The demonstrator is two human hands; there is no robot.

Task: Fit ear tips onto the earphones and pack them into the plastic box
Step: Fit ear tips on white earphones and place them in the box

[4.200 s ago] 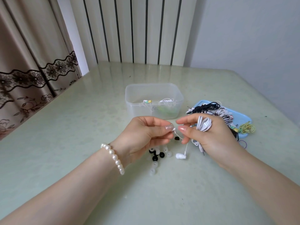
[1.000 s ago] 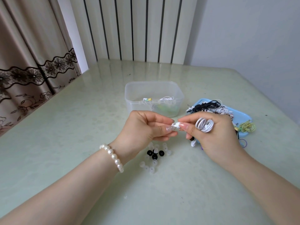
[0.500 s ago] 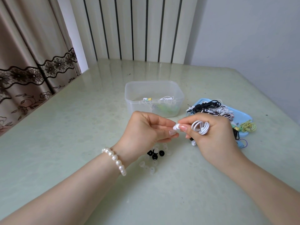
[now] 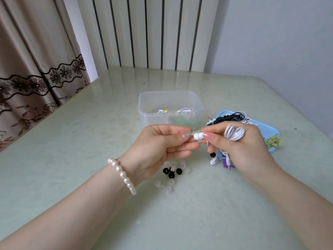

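My right hand (image 4: 239, 147) pinches a white earbud (image 4: 197, 136) between thumb and forefinger, with the white earphone cable (image 4: 234, 132) coiled over its fingers and the second bud (image 4: 213, 160) dangling below. My left hand (image 4: 162, 147) pinches the front end of that earbud, fingertips meeting those of the right hand; any ear tip there is hidden by the fingers. Loose clear and black ear tips (image 4: 171, 175) lie on the table under the hands. The clear plastic box (image 4: 144, 109) stands behind, holding several earphones.
A blue tray (image 4: 270, 129) at the right carries tangled black, white and yellow-green earphones (image 4: 232, 117). The pale green table (image 4: 72, 141) ends at a curtain on the left and a striped radiator and wall behind.
Earlier the left hand pinched the thin cable while one bud hung down. Now both hands meet on the white earbud, which sits a little more exposed between the fingertips.
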